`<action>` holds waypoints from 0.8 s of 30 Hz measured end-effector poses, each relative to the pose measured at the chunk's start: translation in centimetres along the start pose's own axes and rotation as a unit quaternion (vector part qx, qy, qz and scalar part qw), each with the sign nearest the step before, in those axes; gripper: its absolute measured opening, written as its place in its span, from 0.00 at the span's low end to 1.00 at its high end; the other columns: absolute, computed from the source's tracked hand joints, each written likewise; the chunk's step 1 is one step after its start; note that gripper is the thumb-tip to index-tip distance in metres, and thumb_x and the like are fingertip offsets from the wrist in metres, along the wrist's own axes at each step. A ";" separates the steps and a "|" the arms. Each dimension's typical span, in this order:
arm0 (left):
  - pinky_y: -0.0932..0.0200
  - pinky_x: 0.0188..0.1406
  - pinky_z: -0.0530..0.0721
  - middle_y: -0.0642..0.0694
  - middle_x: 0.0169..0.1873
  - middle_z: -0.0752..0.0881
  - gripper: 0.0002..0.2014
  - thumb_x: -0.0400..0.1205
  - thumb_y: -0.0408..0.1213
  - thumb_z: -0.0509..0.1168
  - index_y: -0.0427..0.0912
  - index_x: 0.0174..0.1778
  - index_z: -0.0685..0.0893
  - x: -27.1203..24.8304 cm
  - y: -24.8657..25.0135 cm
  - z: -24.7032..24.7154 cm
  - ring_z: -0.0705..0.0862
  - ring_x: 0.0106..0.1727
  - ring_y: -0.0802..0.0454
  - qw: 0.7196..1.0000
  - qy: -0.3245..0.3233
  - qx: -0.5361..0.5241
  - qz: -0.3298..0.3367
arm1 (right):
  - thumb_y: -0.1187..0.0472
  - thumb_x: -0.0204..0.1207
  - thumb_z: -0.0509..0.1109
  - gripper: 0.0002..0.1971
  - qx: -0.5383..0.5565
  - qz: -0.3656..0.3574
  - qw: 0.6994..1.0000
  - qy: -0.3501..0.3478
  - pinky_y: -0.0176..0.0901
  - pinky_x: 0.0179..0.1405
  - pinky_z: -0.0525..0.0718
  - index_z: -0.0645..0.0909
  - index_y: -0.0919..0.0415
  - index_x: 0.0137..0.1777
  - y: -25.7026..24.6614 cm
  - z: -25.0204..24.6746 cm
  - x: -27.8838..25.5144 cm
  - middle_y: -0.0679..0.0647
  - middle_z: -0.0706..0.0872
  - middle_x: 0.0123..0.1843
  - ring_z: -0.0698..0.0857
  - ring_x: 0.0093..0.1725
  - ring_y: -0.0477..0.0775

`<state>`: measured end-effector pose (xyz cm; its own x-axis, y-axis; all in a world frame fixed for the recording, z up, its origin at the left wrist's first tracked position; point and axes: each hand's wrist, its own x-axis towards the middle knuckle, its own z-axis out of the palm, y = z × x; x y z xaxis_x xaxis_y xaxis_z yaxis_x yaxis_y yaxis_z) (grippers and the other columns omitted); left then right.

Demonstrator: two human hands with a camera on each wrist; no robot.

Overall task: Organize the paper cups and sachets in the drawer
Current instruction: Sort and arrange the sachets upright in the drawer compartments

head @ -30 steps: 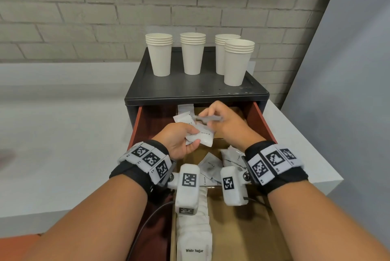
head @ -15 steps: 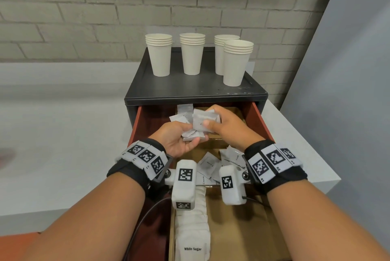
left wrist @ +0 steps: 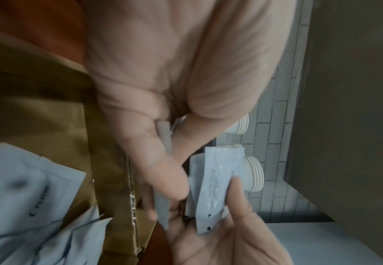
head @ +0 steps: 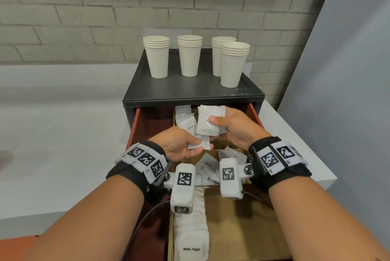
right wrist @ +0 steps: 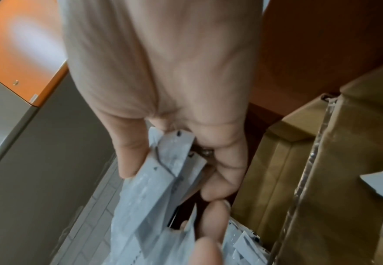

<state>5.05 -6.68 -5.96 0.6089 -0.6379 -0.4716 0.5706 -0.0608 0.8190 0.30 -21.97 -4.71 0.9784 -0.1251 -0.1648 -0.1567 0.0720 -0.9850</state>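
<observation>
1. Head view: the right hand (head: 236, 127) pinches a fan of cream sachets (head: 209, 120) between thumb and fingers, above the open drawer (head: 152, 125). The left hand (head: 179, 144) curls its fingers on a smaller sachet (head: 200, 144) just below. Loose sachets (head: 207, 164) lie in the cardboard tray (head: 242, 218); a white sugar row (head: 191, 239) runs along its left edge. Four paper cup stacks (head: 189, 55) stand on the black cabinet top (head: 190, 89), on the desk (head: 52, 123).
2. Left wrist view: blurred; the left hand (left wrist: 163, 89) clamps a sachet (left wrist: 163, 197) edge-on beside the tray wall (left wrist: 117, 179).
3. Right wrist view: the right hand (right wrist: 163, 89) grips several sachets (right wrist: 154, 188), with the tray wall (right wrist: 310, 179) close on the right.
</observation>
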 end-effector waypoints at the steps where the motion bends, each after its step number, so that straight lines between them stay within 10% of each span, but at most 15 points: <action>1: 0.66 0.26 0.86 0.39 0.51 0.87 0.15 0.83 0.18 0.54 0.41 0.53 0.81 0.0 -0.1 0.0 0.86 0.56 0.41 1.000 -0.008 0.011 0.000 | 0.67 0.81 0.62 0.10 -0.019 -0.002 1.000 -0.003 0.45 0.49 0.85 0.77 0.58 0.60 0.0 0.0 0.0 0.55 0.85 0.57 0.85 0.54 0.53; 8: 0.64 0.29 0.87 0.38 0.50 0.88 0.13 0.83 0.19 0.55 0.39 0.56 0.77 0.1 -0.1 -0.1 0.87 0.50 0.42 1.000 0.003 0.018 -0.014 | 0.67 0.82 0.62 0.16 -0.074 -0.038 0.991 0.106 0.46 0.57 0.83 0.70 0.56 0.68 -0.2 -0.6 0.3 0.56 0.76 0.70 0.77 0.68 0.58; 15: 0.64 0.31 0.87 0.39 0.52 0.85 0.20 0.83 0.17 0.50 0.46 0.59 0.76 0.2 -0.5 0.5 0.87 0.47 0.41 0.998 0.019 0.061 0.019 | 0.68 0.79 0.60 0.13 -0.316 -0.072 0.943 0.073 0.54 0.50 0.88 0.70 0.58 0.63 0.5 2.2 0.4 0.56 0.79 0.56 0.82 0.56 0.58; 24: 0.65 0.23 0.84 0.32 0.61 0.81 0.20 0.84 0.21 0.55 0.54 0.61 0.68 0.0 0.1 0.4 0.89 0.38 0.43 0.997 0.047 0.017 0.066 | 0.66 0.82 0.62 0.20 -0.146 -0.015 0.978 0.149 0.37 0.37 0.85 0.67 0.56 0.73 -0.5 0.3 0.2 0.55 0.74 0.67 0.76 0.61 0.57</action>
<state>4.86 -7.00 -5.79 0.7276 -0.5673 -0.3857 0.4637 -0.0076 0.8860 0.59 -21.77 -4.25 0.9070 -0.4091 -0.0996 -0.2025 -0.2165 -0.9551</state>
